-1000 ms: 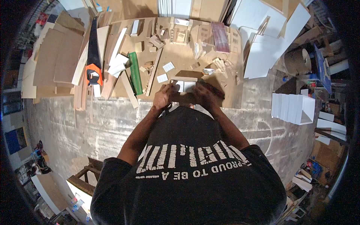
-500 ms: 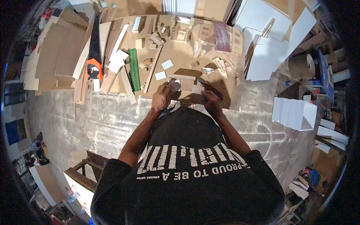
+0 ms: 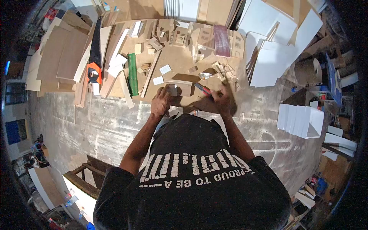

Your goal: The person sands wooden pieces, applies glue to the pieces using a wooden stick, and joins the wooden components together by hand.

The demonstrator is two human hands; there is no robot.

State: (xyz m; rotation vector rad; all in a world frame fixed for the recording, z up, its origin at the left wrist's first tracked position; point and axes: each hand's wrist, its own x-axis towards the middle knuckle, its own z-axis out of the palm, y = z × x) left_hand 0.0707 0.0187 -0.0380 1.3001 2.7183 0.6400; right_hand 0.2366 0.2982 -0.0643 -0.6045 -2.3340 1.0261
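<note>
My left hand (image 3: 161,102) is closed on a small pale grey square piece (image 3: 173,90) at the near side of the brown work board (image 3: 177,71). A short wooden block (image 3: 183,87) with a light top edge lies just beyond that piece. My right hand (image 3: 221,97) is closed around the near end of a slim red-and-black tool (image 3: 203,89), which points away and to the left. Its exact kind is too small to make out. Shadow covers the board around the right hand, and its fingers are partly blurred.
Two white paper slips (image 3: 165,69) and a shiny metal piece (image 3: 206,76) lie beyond my hands. To the left are a green strip (image 3: 133,74), wood strips and an orange-handled saw (image 3: 94,73). A maroon panel (image 3: 221,41) and white boards (image 3: 270,59) stand farther right.
The white piece has left my right hand's fingers, and that hand has moved right. The red-and-black tool now sticks out to its left. My left hand has shifted slightly left.
</note>
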